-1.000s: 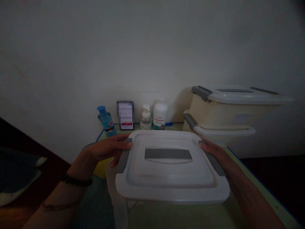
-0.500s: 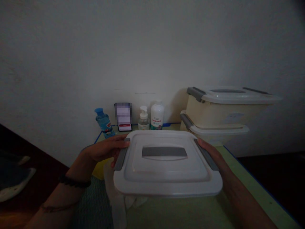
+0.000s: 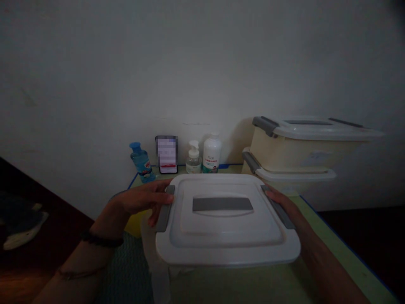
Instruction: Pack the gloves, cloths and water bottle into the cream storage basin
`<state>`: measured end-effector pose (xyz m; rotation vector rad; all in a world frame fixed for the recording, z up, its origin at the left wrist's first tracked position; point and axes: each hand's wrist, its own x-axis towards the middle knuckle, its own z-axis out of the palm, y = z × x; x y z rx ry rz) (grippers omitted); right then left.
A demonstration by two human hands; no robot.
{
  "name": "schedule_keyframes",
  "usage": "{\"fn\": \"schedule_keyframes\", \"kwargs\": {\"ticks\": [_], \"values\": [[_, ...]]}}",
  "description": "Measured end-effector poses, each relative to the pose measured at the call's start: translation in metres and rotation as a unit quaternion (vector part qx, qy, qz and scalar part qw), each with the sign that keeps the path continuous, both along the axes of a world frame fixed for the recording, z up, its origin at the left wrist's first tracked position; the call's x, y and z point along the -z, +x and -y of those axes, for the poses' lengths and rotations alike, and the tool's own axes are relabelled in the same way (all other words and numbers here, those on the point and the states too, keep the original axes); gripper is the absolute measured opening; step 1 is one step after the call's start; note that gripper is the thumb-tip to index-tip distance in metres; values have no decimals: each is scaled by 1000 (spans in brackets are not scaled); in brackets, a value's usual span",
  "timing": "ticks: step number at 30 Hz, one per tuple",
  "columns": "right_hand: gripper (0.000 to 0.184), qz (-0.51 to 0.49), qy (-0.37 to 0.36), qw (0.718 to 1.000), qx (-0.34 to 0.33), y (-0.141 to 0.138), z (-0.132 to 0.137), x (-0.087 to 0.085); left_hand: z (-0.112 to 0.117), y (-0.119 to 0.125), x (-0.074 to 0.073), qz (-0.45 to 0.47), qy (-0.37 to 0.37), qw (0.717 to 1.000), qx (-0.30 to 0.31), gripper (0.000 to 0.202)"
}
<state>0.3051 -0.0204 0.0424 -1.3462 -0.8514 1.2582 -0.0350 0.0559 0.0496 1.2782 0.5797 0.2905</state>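
A white storage box lid (image 3: 221, 249) with a grey handle strip and a grey latch on each side is held level in front of me. My left hand (image 3: 144, 198) grips its left edge, the thumb over the left latch (image 3: 165, 211) and the other fingers down beside it. On the opposite edge, my right hand (image 3: 281, 202) has its fingertips on the right latch (image 3: 278, 209); part of that hand is hidden. No box body shows under the lid, so I cannot tell whether one is attached.
Two cream lidded boxes (image 3: 280, 154) are stacked at the right by the wall. Along the back stand a blue bottle (image 3: 143, 164), a phone (image 3: 167, 154), a pump bottle (image 3: 193, 160) and a white bottle (image 3: 211, 154). Yellow material (image 3: 134, 223) and white sheeting (image 3: 155, 257) lie left on the green table (image 3: 329, 240).
The lid, held in both hands, sits slightly lower and further right in view. The background has also shifted a little to the right. Both hands keep their hold.
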Motion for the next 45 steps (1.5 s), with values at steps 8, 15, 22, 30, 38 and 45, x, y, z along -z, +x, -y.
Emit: {"fn": "schedule_keyframes", "kwargs": {"ticks": [8,15,22,30,38,45], "values": [[45,24,17,1000,0,-2,2,2,0,-1,-3,-14,17,1000,-10,66],[47,4,16,1000,-1,-5,4,0,2,1,-1,-7,52,998,-44,60],[48,-22,13,1000,-9,-3,4,2,1,2,1,20,78,997,4,63],[45,-31,12,999,-23,-1,2,3,0,3,1,17,87,996,16,64],[48,-18,19,999,-22,2,1,7,1,3,0,9,69,998,5,66],[42,0,43,999,-28,24,2,-5,16,20,-17,-1,36,999,3,76]]}}
